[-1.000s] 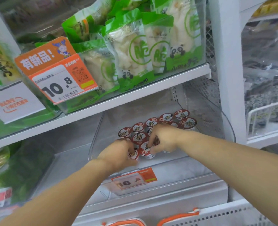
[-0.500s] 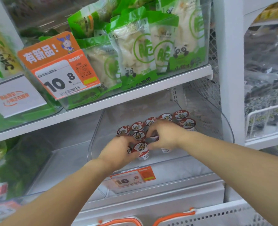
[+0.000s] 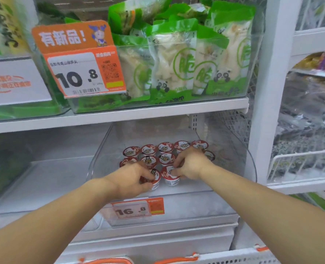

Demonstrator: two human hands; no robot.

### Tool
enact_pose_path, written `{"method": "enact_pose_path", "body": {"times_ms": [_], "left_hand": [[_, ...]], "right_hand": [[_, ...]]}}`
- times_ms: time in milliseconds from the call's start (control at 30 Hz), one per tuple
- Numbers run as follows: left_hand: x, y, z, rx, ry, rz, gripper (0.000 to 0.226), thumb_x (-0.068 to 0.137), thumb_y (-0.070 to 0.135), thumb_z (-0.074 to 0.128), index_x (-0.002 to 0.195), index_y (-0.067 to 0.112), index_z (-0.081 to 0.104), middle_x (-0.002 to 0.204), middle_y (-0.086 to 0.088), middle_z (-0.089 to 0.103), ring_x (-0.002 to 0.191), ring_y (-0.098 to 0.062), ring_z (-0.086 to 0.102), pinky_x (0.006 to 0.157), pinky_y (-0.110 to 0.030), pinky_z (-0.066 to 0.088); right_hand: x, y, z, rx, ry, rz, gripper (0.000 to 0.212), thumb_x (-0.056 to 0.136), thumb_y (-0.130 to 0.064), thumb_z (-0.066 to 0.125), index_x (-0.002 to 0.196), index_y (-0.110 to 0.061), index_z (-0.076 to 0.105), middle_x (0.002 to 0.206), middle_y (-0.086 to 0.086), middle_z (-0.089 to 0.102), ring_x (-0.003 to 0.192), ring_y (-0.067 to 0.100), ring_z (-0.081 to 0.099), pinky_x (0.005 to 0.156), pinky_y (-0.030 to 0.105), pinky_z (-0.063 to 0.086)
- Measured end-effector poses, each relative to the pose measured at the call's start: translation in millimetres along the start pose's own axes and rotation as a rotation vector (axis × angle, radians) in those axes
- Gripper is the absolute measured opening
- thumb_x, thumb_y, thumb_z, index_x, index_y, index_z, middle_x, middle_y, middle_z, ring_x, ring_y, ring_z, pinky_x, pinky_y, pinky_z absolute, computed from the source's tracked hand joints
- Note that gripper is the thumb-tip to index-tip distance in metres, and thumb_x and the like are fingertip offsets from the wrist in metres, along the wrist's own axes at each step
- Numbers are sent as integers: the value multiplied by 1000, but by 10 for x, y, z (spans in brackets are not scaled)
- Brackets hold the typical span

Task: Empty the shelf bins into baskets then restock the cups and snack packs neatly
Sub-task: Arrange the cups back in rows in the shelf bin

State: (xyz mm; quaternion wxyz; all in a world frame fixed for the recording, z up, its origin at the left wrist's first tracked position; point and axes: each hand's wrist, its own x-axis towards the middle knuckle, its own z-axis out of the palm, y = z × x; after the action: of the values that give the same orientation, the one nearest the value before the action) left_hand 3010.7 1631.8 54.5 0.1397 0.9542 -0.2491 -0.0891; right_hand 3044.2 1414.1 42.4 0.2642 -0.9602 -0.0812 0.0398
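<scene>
Red-lidded cups [image 3: 165,147] are standing in rows inside the clear bin [image 3: 251,168] on the lower shelf. The left hand [image 3: 128,180] is curling its fingers round a cup [image 3: 155,180] at the bin's front, and the right hand [image 3: 191,164] is pinching the cup beside it [image 3: 170,177]. Above the bin, green snack packs [image 3: 173,61] are leaning upright in another bin. Below the bin, a white basket [image 3: 234,258] is showing orange handles.

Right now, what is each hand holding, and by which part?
Left hand grips a front cup by its rim. Right hand pinches the neighbouring cup at its lid.
</scene>
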Motion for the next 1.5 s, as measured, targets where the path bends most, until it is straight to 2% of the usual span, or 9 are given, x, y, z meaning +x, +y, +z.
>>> {"method": "enact_pose_path", "body": {"times_ms": [233,367,467,600,733,867,1067,1400,1500], "left_hand": [[-70,107,-128,5,18,-50,30,95,37,61,119,23,70,122,8,66,101,-9,59,90,-20,44],[-359,443,-223,-110,595,-21,8,92,24,64,95,24,72,94,10,69,85,-6,62,83,-26,51],[-817,842,67,-235,856,189,7,89,17,62,86,22,66,77,15,60,73,-1,55,68,-11,41],[-1124,1108,1200,-396,409,119,7,89,26,58,85,27,63,72,14,60,67,-4,55,64,-17,45],[-1213,1114,2721,-355,-234,-94,29,93,30,64,120,20,65,121,4,65,105,-9,59,87,-14,39],[-1537,1213,3725,-376,-586,-244,68,87,41,73,145,17,47,148,-6,46,134,-23,43,107,-27,34],[-1593,1369,3990,-301,-567,-272,72,79,33,82,141,17,47,137,-1,52,121,-20,47,103,-33,41],[-1658,1233,4039,-362,-632,-400,39,79,27,83,110,15,63,103,0,64,93,-16,59,80,-27,48],[-1633,1271,4012,-490,-600,-487,28,84,32,79,100,12,68,78,4,59,73,-12,56,66,-23,44]], "right_hand": [[-174,-86,-165,-17,134,-6,26,80,-31,81,92,-8,77,91,8,75,84,24,68,70,25,50],[-851,-168,-437,139,418,-174,13,77,-23,83,88,-22,76,79,-13,70,72,1,66,69,8,44],[-1599,-43,-274,297,377,-317,11,80,-13,81,85,-20,74,83,-12,67,74,3,67,66,11,49],[-2212,729,528,261,-66,-95,20,80,-18,82,97,-21,72,90,-9,69,73,7,67,70,17,48],[-2694,1720,1477,-14,-654,248,71,78,-39,85,139,-19,55,137,2,54,114,20,59,94,35,50],[-3191,2143,2023,-29,-660,357,94,76,-38,86,154,-21,36,157,12,20,138,33,39,104,37,42],[-3167,2242,2293,28,-789,410,111,71,-35,91,158,-23,23,160,9,34,144,30,36,111,42,41],[-2897,2127,2031,26,-883,374,49,85,-26,77,131,-17,64,138,6,56,112,26,61,81,33,51],[-2919,2106,1973,323,-755,572,29,95,-22,65,121,-10,68,95,4,69,71,12,65,68,34,60]]}}
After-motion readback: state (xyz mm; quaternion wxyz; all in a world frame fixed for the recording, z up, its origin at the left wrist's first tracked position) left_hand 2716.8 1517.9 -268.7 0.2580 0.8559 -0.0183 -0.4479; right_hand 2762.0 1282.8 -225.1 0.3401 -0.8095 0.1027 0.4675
